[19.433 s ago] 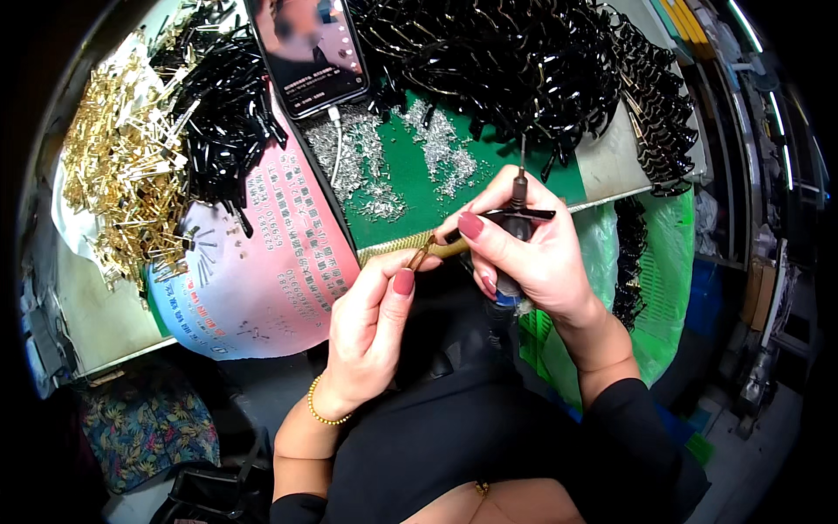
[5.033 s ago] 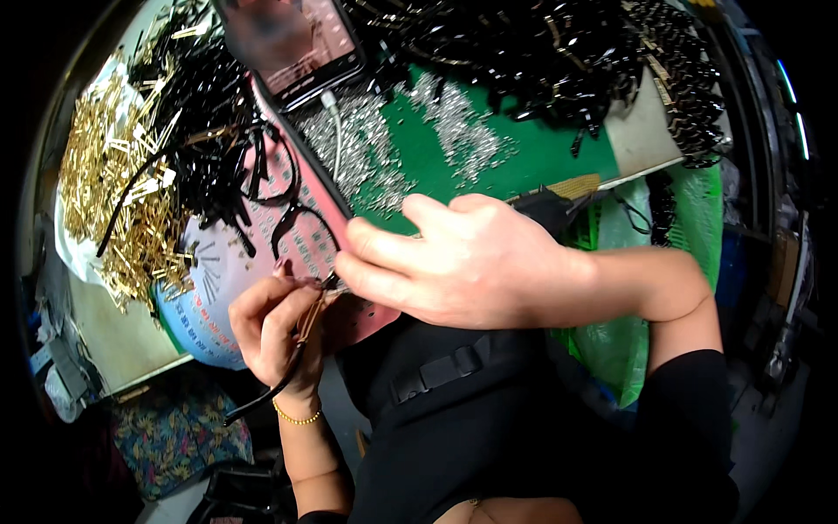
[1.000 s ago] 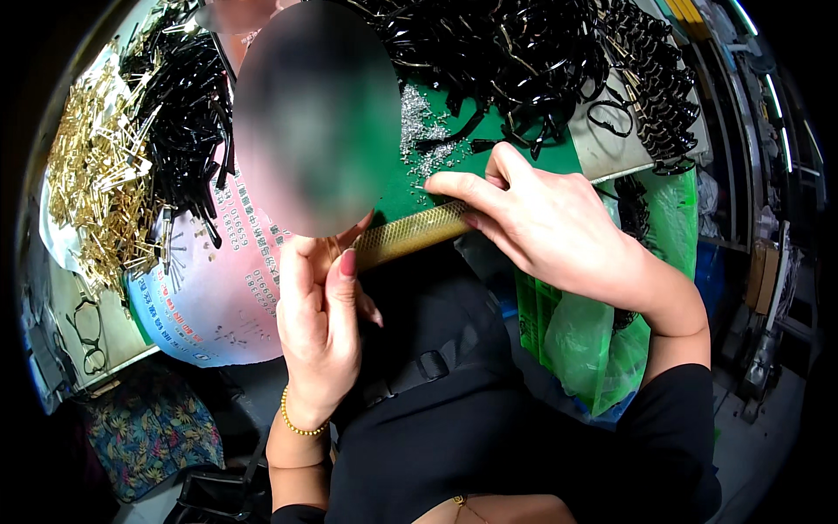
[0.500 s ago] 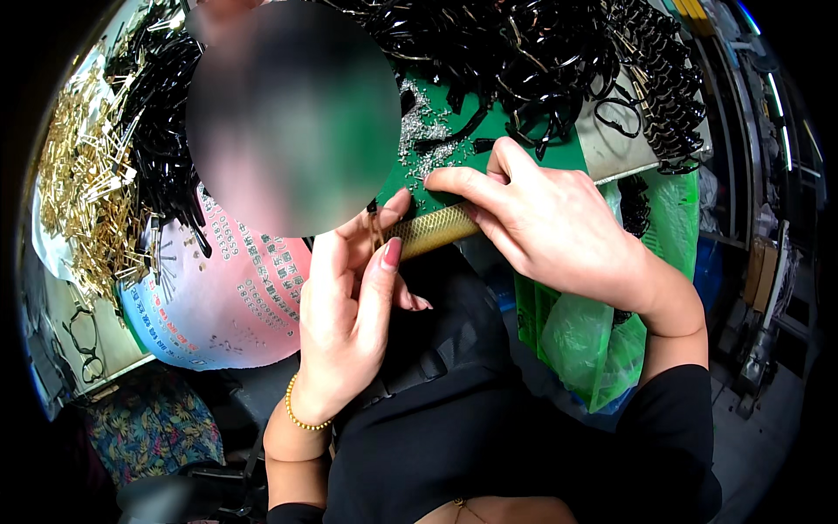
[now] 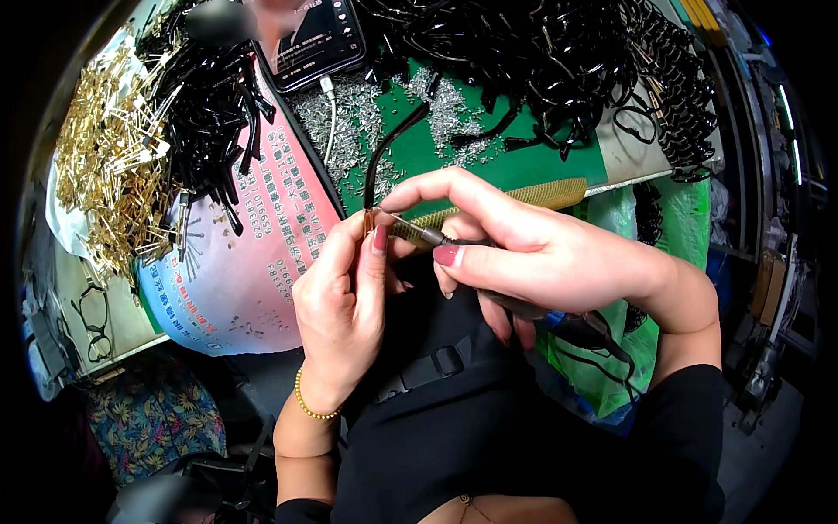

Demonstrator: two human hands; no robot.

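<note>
My left hand (image 5: 339, 319) pinches a black eyeglass temple (image 5: 378, 166) between thumb and fingers, its coppery hinge end (image 5: 369, 222) at the fingertips. The temple's curved end points up and away over the green mat. My right hand (image 5: 559, 253) is wrapped around a slim electric screwdriver (image 5: 429, 234); its dark body (image 5: 583, 332) and cord hang below the palm. The screwdriver's thin shaft reaches left to the hinge end, but whether the tip touches a screw is too small to tell. Small silver screws (image 5: 345, 122) lie scattered just beyond both hands.
A gold textured strip (image 5: 550, 194) runs along the green mat's (image 5: 559, 157) near edge. Black temples pile at right (image 5: 524, 61) and left (image 5: 209, 122), beside gold metal parts (image 5: 105, 175). A phone (image 5: 319, 48) with white cable stands behind; green bags (image 5: 602, 380) hang at the right.
My right hand, earlier pinching near the scattered screws, now holds the electric screwdriver against or near the hinge end. My left hand keeps its pinch. The phone and temple, blurred over before, are visible.
</note>
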